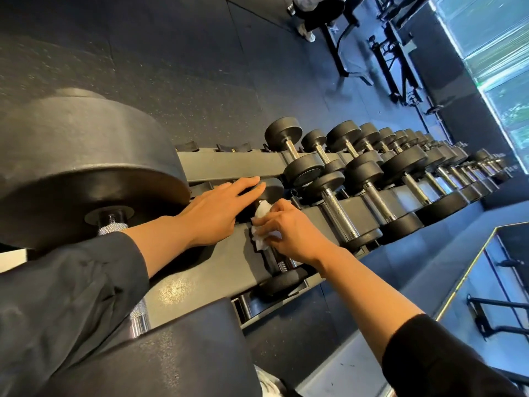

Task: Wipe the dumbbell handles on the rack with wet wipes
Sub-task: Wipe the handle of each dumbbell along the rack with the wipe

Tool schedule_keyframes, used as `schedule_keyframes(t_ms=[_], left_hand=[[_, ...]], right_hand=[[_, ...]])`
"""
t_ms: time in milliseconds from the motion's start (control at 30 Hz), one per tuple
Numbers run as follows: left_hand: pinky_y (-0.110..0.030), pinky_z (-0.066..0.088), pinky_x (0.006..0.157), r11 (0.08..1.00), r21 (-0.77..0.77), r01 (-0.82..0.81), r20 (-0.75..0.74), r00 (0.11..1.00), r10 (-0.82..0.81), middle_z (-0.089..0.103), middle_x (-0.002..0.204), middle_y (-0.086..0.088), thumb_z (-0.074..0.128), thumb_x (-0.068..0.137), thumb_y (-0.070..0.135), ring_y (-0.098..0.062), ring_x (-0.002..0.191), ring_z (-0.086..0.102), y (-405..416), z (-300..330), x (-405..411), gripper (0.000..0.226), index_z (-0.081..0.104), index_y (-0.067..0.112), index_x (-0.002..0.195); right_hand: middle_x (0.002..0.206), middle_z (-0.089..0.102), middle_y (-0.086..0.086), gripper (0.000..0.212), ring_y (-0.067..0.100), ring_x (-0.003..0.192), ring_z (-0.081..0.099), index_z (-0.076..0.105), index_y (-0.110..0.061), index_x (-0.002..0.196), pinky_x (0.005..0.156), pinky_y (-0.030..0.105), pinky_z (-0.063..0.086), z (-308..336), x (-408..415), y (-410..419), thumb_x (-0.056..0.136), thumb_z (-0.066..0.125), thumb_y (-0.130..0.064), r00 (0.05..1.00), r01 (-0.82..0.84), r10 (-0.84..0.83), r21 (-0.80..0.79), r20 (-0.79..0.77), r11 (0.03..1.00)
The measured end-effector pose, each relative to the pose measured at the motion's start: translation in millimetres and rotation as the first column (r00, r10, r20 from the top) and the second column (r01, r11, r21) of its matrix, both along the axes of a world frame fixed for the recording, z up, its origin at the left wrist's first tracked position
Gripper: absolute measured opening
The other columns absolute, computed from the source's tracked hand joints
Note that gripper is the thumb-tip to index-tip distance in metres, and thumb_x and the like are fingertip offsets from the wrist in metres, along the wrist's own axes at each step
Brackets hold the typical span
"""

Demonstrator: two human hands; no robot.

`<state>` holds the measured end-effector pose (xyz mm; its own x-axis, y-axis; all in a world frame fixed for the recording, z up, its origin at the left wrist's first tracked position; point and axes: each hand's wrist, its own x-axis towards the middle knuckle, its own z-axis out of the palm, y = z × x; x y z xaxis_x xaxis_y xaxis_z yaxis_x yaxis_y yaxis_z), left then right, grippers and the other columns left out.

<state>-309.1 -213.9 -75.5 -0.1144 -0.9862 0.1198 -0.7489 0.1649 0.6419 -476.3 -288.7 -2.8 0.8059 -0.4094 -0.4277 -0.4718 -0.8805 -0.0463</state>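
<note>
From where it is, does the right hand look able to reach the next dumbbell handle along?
Probably yes: the right hand holding the wipe sits beside that handle, and nothing lies between them.

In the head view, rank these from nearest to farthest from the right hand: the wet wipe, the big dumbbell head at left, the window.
From the right hand:
1. Wet wipe, pinched in its fingers on a handle.
2. Big dumbbell head, far left, beyond the left hand.
3. Window, upper right, across the room.
</note>
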Motion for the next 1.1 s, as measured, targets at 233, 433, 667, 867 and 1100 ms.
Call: schedule_keyframes(t_ms=[233,433,667,867,1100], left_hand=[[-0.039,0.045,0.099,1.0,-0.002,0.011,-0.014,1.0,-0.011,0.007,0.158,0.005,0.05,0.088,-0.002,-0.023,0.133,0.032,-0.6,-1.5,0.8,0.082,0.008,0.025,0.152],[-0.037,0.044,0.1,1.0,-0.017,0.011,-0.005,1.0,-0.011,0.007,0.158,0.005,0.048,0.088,-0.002,-0.022,0.136,0.03,0.0,-1.5,0.9,0.08,0.009,0.025,0.152],[-0.036,0.047,0.095,1.0,-0.022,0.008,-0.009,1.0,-0.008,0.008,0.158,0.005,0.047,0.087,-0.004,-0.023,0.133,0.034,2.3,1.2,0.6,0.081,0.01,0.025,0.152],[-0.033,0.046,0.096,0.999,-0.022,-0.04,0.037,0.998,0.041,0.012,0.157,0.002,0.049,0.089,0.0,-0.022,0.13,0.036,6.9,4.2,-3.0,0.078,0.012,0.022,0.152],[-0.039,0.044,0.1,0.999,-0.028,0.029,0.15,0.988,-0.024,0.016,0.157,0.0,0.057,0.088,0.006,-0.024,0.134,0.033,-3.5,29.2,-13.2,0.076,0.017,0.02,0.151]], right_hand=[[0.112,0.068,-0.009,0.019,-0.015,0.094,0.046,0.075,-0.017,0.095,0.085,0.004,0.03,19.1,-20.8,-3.0,0.077,0.074,-0.012,0.968,0.253,-0.236,0.309,-0.091,0.917],[0.095,0.066,-0.014,0.013,-0.006,0.094,0.055,0.075,-0.016,0.08,0.088,0.01,0.039,24.6,-28.2,1.8,0.072,0.077,-0.007,0.917,0.394,-0.386,0.358,-0.097,0.847],[0.098,0.057,-0.006,0.011,0.012,0.095,0.052,0.071,-0.018,0.079,0.083,0.024,0.042,-2.0,-11.3,-1.8,0.072,0.077,-0.011,0.911,0.302,-0.329,0.141,0.248,0.943],[0.095,0.066,0.002,0.013,0.015,0.091,0.062,0.069,-0.014,0.077,0.085,0.032,0.052,10.5,-39.0,-7.0,0.072,0.077,-0.004,0.801,0.474,-0.589,0.484,0.11,0.735],[0.097,0.065,0.004,0.014,0.02,0.091,0.06,0.07,-0.014,0.085,0.085,0.041,0.051,1.0,-58.1,0.4,0.074,0.076,-0.007,0.586,0.573,-0.717,0.432,0.378,0.697]])
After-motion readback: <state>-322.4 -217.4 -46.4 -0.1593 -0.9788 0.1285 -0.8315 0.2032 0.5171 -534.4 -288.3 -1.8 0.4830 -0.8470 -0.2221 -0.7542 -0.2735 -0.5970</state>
